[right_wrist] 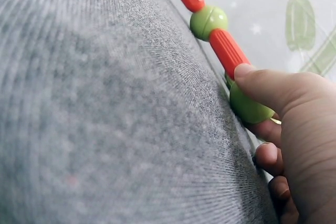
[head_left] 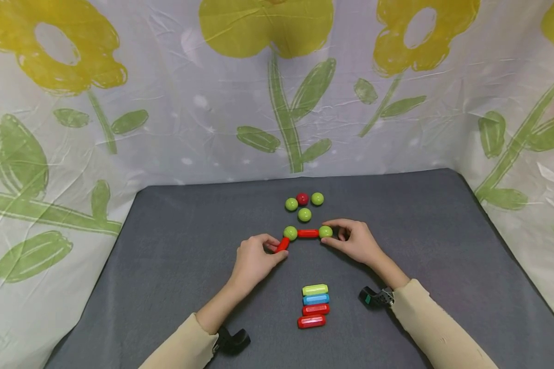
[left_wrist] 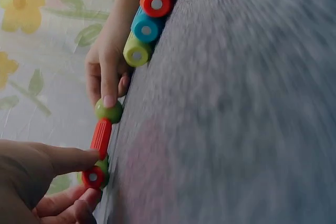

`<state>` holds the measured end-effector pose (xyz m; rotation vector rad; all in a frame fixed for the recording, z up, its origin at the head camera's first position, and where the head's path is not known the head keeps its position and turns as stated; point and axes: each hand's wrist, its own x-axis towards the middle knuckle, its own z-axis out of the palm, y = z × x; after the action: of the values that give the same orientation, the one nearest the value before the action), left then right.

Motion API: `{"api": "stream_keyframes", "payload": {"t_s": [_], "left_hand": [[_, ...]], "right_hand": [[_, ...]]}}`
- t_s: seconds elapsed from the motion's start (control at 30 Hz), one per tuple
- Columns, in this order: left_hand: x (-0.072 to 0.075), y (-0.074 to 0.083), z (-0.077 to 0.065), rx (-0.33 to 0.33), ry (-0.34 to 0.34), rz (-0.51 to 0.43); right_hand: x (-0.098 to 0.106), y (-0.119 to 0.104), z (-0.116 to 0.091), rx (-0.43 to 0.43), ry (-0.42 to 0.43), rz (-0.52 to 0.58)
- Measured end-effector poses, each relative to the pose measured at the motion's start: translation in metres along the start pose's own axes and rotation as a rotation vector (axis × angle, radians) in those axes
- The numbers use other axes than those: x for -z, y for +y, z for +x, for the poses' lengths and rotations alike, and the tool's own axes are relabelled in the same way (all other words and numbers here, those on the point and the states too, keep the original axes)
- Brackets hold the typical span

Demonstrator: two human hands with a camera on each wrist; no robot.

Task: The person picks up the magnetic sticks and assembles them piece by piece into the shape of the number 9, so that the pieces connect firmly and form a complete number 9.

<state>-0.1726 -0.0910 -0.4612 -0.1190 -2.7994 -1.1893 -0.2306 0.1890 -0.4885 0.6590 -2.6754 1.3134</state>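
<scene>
At the worktop (head_left: 166, 246), my left hand (head_left: 257, 258) narrowly pinched a red rod (head_left: 283, 244) at the corner ball's (head_left: 290, 233) 7 o'clock, my right hand (head_left: 357, 242) the end ball (head_left: 325, 231) at 3, presumably for steadiness.

I hold a bent chain (head_left: 301, 233): a red rod (head_left: 283, 244) slanting toward me, glossy green ball (head_left: 290, 233), ridged red rod (head_left: 309, 233) running crosswise, second green ball (head_left: 325, 231) at the right end.

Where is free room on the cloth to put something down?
Free: grey cloth left of the left hand, and right of the right hand, toward each edge. Crowded: the middle, with loose balls beyond the held row and four rods nearer the person.
</scene>
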Motion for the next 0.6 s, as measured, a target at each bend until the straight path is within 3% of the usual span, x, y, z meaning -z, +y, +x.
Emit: {"api": "stream_keyframes", "payload": {"t_s": [0.2,0.37,0.5,0.6], "left_hand": [[-0.012,0.006,0.002,0.036,-0.045,-0.024],[-0.008,0.006,0.007,0.044,-0.060,0.018],[-0.001,-0.007,0.022,-0.094,-0.155,0.030],[0.002,-0.020,0.037,-0.251,-0.308,0.030]], "right_hand": [[0.000,0.000,-0.001,-0.004,-0.001,0.005],[-0.001,0.001,0.000,0.008,0.004,-0.001],[-0.001,0.002,0.001,0.013,0.009,-0.010],[-0.001,0.002,0.000,0.006,0.012,-0.017]]}}
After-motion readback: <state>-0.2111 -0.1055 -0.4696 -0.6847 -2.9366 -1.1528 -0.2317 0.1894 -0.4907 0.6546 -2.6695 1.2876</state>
